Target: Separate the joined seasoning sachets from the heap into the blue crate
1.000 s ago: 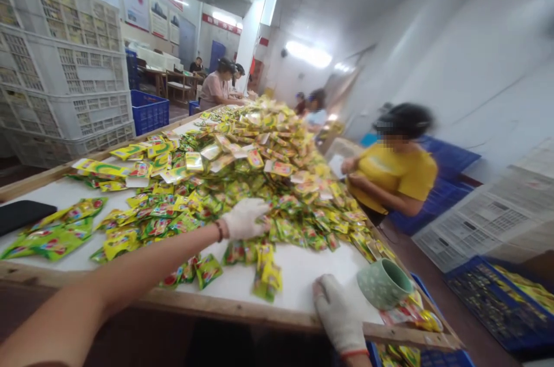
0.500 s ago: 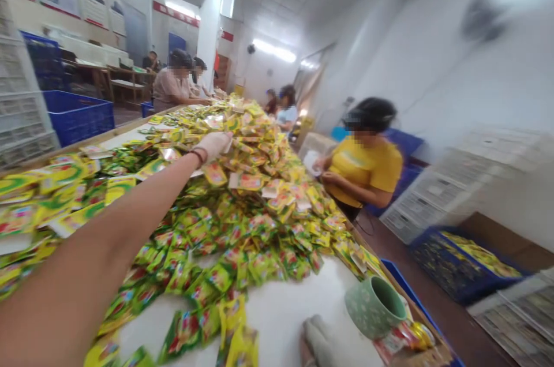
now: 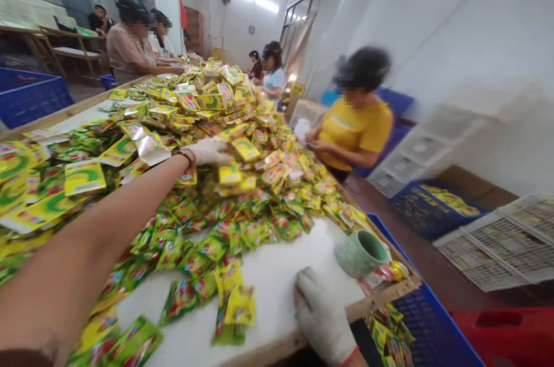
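Note:
My left hand (image 3: pixel 208 152), in a white glove, reaches across the table into a heap of small yellow printed boxes (image 3: pixel 246 149). Its fingers are stretched out against the boxes, and a few boxes under them are blurred by motion. Green shiny sachets (image 3: pixel 212 248) lie loosely on the near side of the heap. My right hand (image 3: pixel 318 312), gloved too, rests on the white tabletop (image 3: pixel 277 274) near its front edge. The fingers of that hand are curled in, with no object showing; its palm is hidden.
A green cup or tape roll (image 3: pixel 361 253) sits at the table's right corner beside a red wrapper (image 3: pixel 375 279). Below stands a blue crate (image 3: pixel 426 321) holding sachets. A person in yellow (image 3: pixel 357 130) works along the right side; others stand farther back.
The view has swung right and down. My left hand has shifted among the boxes, and several beneath it have been disturbed. More of my right hand now shows at the table edge.

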A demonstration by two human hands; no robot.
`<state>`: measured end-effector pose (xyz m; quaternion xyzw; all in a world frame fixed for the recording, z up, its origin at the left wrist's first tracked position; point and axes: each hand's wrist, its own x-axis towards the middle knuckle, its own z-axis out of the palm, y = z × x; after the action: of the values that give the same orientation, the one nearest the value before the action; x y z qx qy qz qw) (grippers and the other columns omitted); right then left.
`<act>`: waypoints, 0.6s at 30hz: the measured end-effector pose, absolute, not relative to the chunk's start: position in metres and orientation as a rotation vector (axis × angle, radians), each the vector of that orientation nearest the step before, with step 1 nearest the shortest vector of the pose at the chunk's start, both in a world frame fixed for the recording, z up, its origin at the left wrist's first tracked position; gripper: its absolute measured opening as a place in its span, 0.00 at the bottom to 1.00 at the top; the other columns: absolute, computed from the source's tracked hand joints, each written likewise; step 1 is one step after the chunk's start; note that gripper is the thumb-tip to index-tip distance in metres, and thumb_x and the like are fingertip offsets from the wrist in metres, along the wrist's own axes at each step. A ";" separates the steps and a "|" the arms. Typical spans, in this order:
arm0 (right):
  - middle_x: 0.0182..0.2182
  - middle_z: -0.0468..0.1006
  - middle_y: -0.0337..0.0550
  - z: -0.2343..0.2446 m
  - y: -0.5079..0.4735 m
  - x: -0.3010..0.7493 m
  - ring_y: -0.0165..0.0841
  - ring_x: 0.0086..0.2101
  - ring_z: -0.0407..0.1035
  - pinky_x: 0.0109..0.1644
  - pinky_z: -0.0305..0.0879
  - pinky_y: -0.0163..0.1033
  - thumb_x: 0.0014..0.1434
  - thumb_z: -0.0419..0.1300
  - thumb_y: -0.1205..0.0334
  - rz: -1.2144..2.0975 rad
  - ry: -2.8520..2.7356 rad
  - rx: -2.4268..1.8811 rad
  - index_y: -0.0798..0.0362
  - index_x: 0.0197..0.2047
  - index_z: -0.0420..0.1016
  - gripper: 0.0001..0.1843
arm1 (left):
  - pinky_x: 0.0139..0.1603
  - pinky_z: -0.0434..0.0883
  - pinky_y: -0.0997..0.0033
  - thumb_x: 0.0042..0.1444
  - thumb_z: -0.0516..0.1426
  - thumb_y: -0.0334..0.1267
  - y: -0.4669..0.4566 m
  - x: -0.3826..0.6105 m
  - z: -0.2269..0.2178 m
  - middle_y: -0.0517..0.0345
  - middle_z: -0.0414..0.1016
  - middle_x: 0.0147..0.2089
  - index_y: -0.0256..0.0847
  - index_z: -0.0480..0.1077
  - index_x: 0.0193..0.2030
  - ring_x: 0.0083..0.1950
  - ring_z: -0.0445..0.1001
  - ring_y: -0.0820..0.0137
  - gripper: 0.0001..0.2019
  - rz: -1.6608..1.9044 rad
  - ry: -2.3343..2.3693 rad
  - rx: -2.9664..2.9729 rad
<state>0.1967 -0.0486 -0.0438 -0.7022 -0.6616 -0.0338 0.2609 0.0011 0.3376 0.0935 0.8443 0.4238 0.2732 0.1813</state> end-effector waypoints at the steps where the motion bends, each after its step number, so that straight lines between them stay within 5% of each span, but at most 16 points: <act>1: 0.30 0.71 0.45 -0.038 -0.049 0.195 0.35 0.33 0.67 0.38 0.66 0.38 0.57 0.49 0.71 -0.039 -1.803 -1.924 0.51 0.28 0.68 0.10 | 0.56 0.63 0.65 0.36 0.65 0.54 0.326 -0.003 0.091 0.54 0.76 0.46 0.42 0.76 0.41 0.52 0.69 0.59 0.26 0.694 1.187 2.436; 5: 0.30 0.69 0.45 -0.023 -0.050 0.193 0.35 0.33 0.65 0.38 0.63 0.38 0.56 0.49 0.70 0.072 -1.848 -1.937 0.52 0.27 0.66 0.08 | 0.56 0.62 0.57 0.41 0.61 0.48 0.267 -0.020 0.073 0.48 0.68 0.51 0.43 0.74 0.43 0.58 0.62 0.51 0.21 0.407 1.212 2.783; 8: 0.31 0.69 0.45 -0.020 -0.052 0.193 0.35 0.34 0.65 0.39 0.62 0.38 0.58 0.49 0.68 0.091 -1.908 -1.943 0.52 0.28 0.65 0.08 | 0.53 0.64 0.57 0.47 0.57 0.43 0.215 -0.043 0.057 0.48 0.67 0.50 0.44 0.72 0.45 0.55 0.64 0.54 0.17 0.282 1.169 2.969; 18: 0.31 0.71 0.45 -0.022 -0.050 0.200 0.36 0.34 0.66 0.39 0.63 0.39 0.57 0.50 0.66 0.247 -1.973 -1.803 0.52 0.29 0.68 0.08 | 0.49 0.69 0.61 0.56 0.56 0.37 0.086 -0.105 0.037 0.50 0.67 0.47 0.42 0.72 0.38 0.48 0.68 0.63 0.05 0.693 0.973 2.820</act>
<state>0.2002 -0.0503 -0.0225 -0.6542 -0.7159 0.0896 0.2269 -0.1050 0.0862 0.0368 0.9201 0.3174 0.2261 0.0395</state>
